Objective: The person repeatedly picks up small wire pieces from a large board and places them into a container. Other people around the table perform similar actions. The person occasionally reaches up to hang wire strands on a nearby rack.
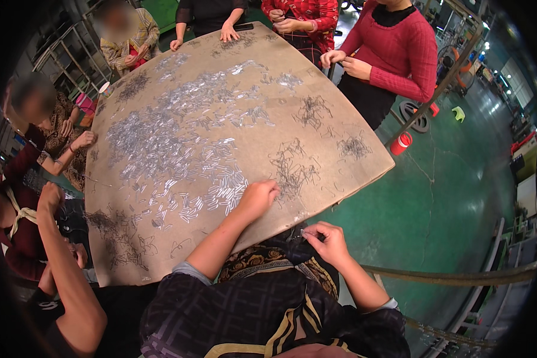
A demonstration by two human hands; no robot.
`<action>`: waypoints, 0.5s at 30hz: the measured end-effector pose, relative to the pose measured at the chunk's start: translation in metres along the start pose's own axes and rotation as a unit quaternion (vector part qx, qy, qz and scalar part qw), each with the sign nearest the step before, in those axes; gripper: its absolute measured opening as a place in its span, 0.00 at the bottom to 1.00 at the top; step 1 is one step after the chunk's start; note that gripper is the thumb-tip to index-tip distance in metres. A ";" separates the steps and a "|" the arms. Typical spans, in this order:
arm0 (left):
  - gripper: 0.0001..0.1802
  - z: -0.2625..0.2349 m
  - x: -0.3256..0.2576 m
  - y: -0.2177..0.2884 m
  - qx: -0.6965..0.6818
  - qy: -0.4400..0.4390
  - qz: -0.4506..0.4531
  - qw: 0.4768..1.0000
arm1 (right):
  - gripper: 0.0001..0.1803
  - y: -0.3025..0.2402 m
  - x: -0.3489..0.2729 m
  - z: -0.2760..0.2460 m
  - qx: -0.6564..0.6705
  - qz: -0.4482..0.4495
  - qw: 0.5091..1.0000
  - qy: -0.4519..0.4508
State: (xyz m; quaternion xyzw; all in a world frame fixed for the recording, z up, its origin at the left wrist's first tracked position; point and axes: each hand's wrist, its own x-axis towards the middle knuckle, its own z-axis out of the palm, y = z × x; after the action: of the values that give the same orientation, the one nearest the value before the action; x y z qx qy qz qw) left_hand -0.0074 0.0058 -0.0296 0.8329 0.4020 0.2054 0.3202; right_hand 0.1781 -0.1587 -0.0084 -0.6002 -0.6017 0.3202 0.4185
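My left hand (261,196) rests over the table with its fingers pinched together, at the near edge of a loose pile of thin dark bent wires (293,164). Whatever lies between those fingertips is too small to make out. Off the table's near edge, my right hand (330,243) pinches a small shiny metal piece (306,233) between thumb and fingers. Many short silvery metal strips (224,194) lie scattered just left of my left hand and spread toward the far side.
Brown board covers the table (334,179). More dark wire heaps (353,147) lie on it. Several people work around it; a bare arm (71,262) is close on my left. A red can (401,143) stands on the green floor (423,197) at right.
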 end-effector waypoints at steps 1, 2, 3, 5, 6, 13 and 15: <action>0.03 -0.004 -0.005 0.008 -0.083 -0.038 -0.039 0.995 | 0.05 0.001 0.000 0.000 -0.003 -0.002 1.000 0.001; 0.02 -0.006 -0.009 0.014 -0.166 -0.076 -0.078 0.980 | 0.05 0.000 0.000 0.000 -0.005 -0.003 1.000 0.003; 0.02 -0.004 -0.014 0.016 -0.272 -0.097 -0.067 0.955 | 0.05 0.000 0.001 -0.001 -0.008 -0.005 1.000 0.005; 0.01 0.004 -0.028 0.019 -0.475 -0.131 -0.042 0.869 | 0.05 0.000 0.001 0.000 -0.011 -0.009 1.000 0.008; 0.02 0.007 -0.034 0.024 -0.475 -0.132 -0.040 0.869 | 0.05 0.001 0.001 0.001 -0.010 -0.010 1.000 0.010; 0.02 0.025 -0.056 0.028 -0.516 -0.144 -0.046 0.843 | 0.05 -0.001 0.001 0.005 -0.009 -0.004 1.000 0.013; 0.03 0.030 -0.058 0.025 -0.518 -0.134 -0.052 0.843 | 0.05 0.000 0.001 0.005 -0.014 -0.011 1.000 0.014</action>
State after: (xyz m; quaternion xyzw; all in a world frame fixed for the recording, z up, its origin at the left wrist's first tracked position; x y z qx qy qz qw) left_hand -0.0102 -0.0639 -0.0382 0.5429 0.2325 0.2531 0.7662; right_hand 0.1733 -0.1575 -0.0107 -0.6038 -0.6071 0.2985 0.4215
